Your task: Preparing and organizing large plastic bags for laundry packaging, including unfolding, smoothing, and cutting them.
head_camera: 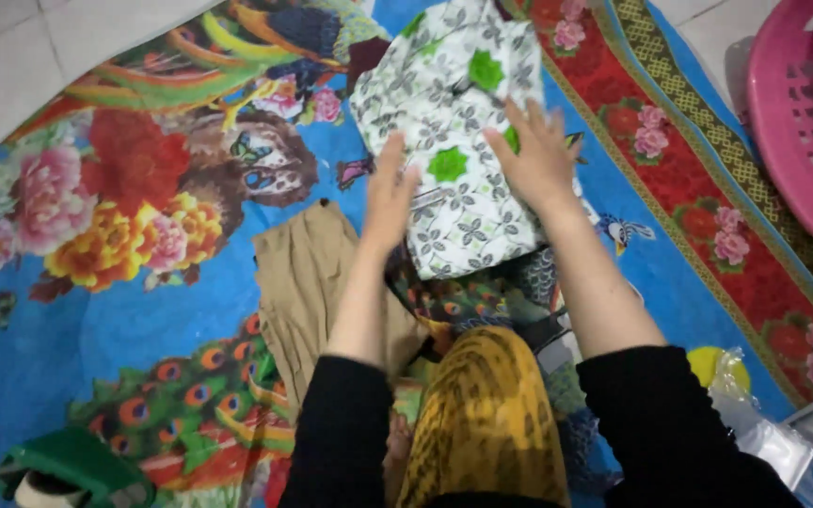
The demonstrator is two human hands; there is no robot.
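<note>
A folded white cloth with a grey leaf print and green flowers lies on a bright flowered mat. My left hand presses flat on the cloth's left edge, fingers together. My right hand lies spread on its right side. Both arms wear black sleeves. Below the cloth lie a khaki garment and a dark patterned garment. A yellow and black patterned scarf hangs between my arms.
A pink plastic basket stands at the upper right, off the mat. A clear plastic bag and a yellow round object lie at the lower right. A green object sits at the bottom left. White tiled floor shows top left.
</note>
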